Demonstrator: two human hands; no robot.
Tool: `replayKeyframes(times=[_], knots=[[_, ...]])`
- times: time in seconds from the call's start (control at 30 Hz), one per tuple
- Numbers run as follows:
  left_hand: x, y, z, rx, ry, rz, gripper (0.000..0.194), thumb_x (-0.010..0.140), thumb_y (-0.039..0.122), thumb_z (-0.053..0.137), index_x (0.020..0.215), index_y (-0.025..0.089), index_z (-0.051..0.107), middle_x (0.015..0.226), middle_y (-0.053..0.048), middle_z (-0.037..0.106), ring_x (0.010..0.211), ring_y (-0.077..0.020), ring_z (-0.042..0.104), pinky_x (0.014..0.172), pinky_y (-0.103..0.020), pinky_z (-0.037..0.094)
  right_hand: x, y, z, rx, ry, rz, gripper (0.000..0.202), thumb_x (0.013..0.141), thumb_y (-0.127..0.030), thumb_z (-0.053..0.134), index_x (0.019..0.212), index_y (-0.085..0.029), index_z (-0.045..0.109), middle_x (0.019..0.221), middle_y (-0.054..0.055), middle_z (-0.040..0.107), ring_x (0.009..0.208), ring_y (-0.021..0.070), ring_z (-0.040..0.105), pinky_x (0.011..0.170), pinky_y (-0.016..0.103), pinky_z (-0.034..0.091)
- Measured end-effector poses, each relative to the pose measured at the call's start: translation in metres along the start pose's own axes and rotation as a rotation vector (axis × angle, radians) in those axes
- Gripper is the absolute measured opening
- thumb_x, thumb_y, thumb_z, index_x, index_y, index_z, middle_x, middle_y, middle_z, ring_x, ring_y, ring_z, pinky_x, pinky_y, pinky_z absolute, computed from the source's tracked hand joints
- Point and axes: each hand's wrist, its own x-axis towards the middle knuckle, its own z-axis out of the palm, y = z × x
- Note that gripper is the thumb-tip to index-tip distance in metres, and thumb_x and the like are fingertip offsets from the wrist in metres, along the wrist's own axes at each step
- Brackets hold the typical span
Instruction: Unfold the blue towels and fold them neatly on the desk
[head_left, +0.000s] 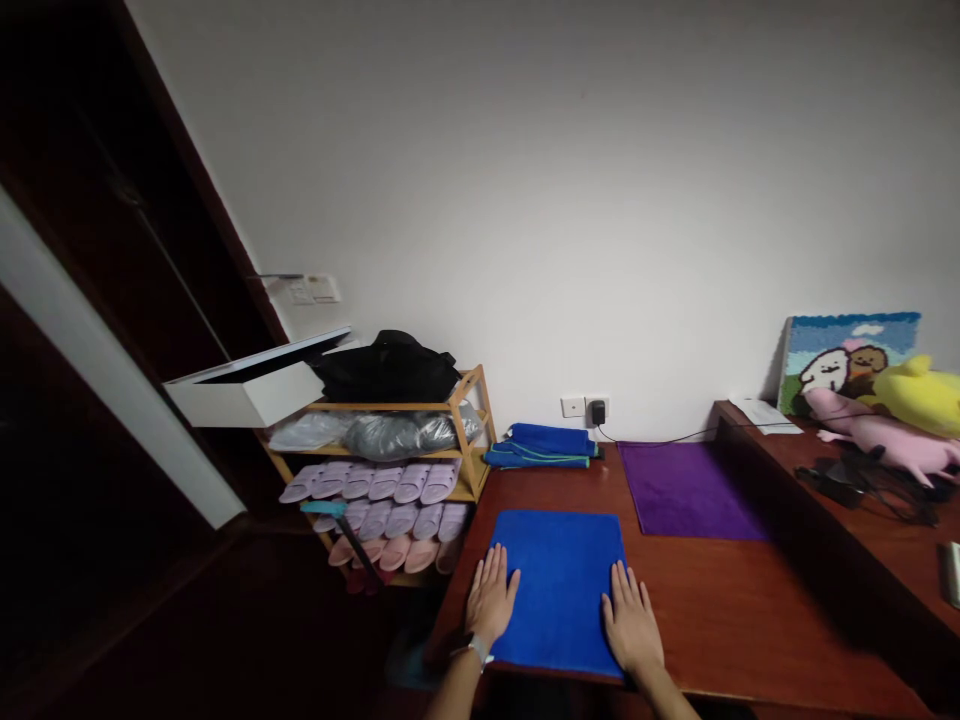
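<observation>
A blue cloth [561,590] lies spread flat near the front edge of the wooden table [720,600]. My left hand [492,598] rests on its left edge, fingers stretched forward and the thumb out over the fabric. Along the right edge lies my right hand [632,618], palm down with fingers extended, partly on the cloth and partly on the wood. Neither hand grips anything. Behind and to the right, a purple cloth [690,490] is laid out flat. Folded blue cloths with green edging [544,447] sit at the back by the wall.
A wooden rack [472,440] with slippers [411,482], a black bag [390,368] and a white box [247,395] stands left. A plug [598,411] trails a cable across the table's back. Plush toys [892,440] and a picture [847,355] occupy the raised surface at right.
</observation>
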Motion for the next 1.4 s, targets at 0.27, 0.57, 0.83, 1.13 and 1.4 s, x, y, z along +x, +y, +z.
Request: replayKeyframes(times=[0.27,0.57,0.83,1.13,1.4], knots=[[-0.013,0.145,0.002,-0.189,-0.046,0.45,0.062,0.107,0.049,0.026,0.163,0.028,0.014,0.169,0.001,0.024,0.156,-0.0188,0.023,0.129,-0.04,0.024,0.002,0.005,0.005,-0.04,-0.006,-0.039,0.067,0.1,-0.04,0.02,0.16,-0.011,0.023,0.169,0.005,0.017,0.157,0.0244,0.012,0.128,0.045,0.009],[-0.022,0.107,-0.004,-0.179,-0.177,0.316,0.064,0.106,0.054,0.017,0.162,0.024,0.022,0.167,-0.002,0.028,0.155,-0.0221,0.025,0.128,-0.047,0.023,0.002,0.002,0.001,-0.048,-0.013,-0.013,0.07,0.1,-0.043,0.016,0.16,-0.008,0.021,0.169,0.005,0.018,0.157,0.0242,0.013,0.128,0.045,0.01],[-0.036,-0.001,-0.013,0.009,-0.119,-0.086,0.071,0.103,0.057,0.022,0.162,0.018,0.025,0.168,-0.007,0.025,0.155,-0.0257,0.023,0.127,-0.048,0.022,0.003,0.005,0.004,-0.008,0.0,-0.001,0.072,0.1,-0.046,0.015,0.161,-0.008,0.021,0.169,0.007,0.018,0.157,0.0236,0.013,0.128,0.045,0.008],[-0.036,0.005,-0.004,0.023,-0.069,-0.072,0.07,0.104,0.054,0.023,0.161,0.015,0.027,0.168,-0.009,0.027,0.155,-0.0261,0.024,0.126,-0.049,0.022,-0.014,0.003,-0.004,-0.013,-0.028,0.053,0.07,0.101,-0.045,0.014,0.162,-0.01,0.018,0.17,0.006,0.015,0.157,0.0241,0.013,0.128,0.043,0.011],[-0.028,0.005,-0.011,0.043,-0.096,-0.05,0.069,0.104,0.053,0.023,0.16,0.014,0.029,0.167,-0.01,0.027,0.155,-0.0269,0.024,0.127,-0.05,0.02,-0.039,0.005,0.002,0.026,-0.007,-0.008,0.072,0.101,-0.051,0.016,0.161,-0.011,0.022,0.169,0.004,0.016,0.157,0.0234,0.011,0.129,0.044,0.008]])
